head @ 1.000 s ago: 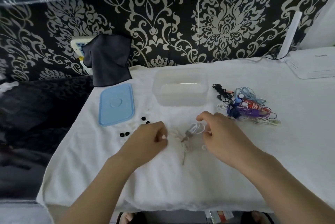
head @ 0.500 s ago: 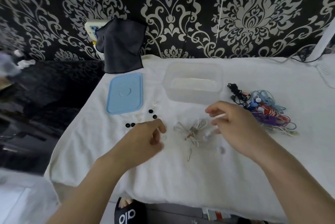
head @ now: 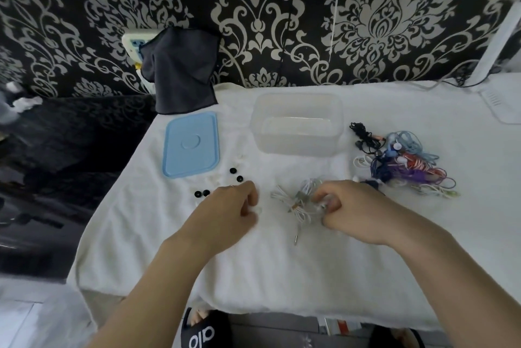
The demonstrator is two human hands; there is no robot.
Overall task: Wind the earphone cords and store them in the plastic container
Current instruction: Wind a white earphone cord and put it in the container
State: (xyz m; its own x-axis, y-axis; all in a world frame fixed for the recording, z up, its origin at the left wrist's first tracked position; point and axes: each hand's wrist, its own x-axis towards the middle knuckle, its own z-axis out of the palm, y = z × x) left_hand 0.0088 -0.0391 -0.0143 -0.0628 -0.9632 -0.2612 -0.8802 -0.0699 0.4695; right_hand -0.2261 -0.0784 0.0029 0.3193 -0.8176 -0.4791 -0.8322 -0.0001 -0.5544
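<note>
Head view, the only 1: the work looks to be at its 1st cord. A white earphone cord (head: 303,201) lies loosely bunched on the white towel-like cloth (head: 282,268) that covers the table, between the 2 hands, its metal plug (head: 295,240) trailing toward the near edge. The right hand (head: 358,211) has its fingers curled over the right end of that bunch and seems to pinch an earbud there, though the contact is blurred. The left hand (head: 228,208) is curled just left of the cord; I cannot tell whether it grips anything — perhaps a pale ear tip.

By my reading, no cord is wound yet and the clear plastic container (head: 296,124) stands empty and uncovered, farther from the person than the hands. Its light-blue lid (head: 191,144) lies flat to the left, well apart from it. The next move likely calls for lifting the thin white wire off the cloth, straightening it and looping it into a neat coil — a soft, springy thing that may unwind if let go.

To the right of the container waits a tangle of colored earphones (head: 400,161): black, blue, purple and orange-striped wires knotted together. Small round black ear tips (head: 236,174) dot the cloth near the lid. A dark cloth (head: 180,77) hangs at the patterned wall.
</note>
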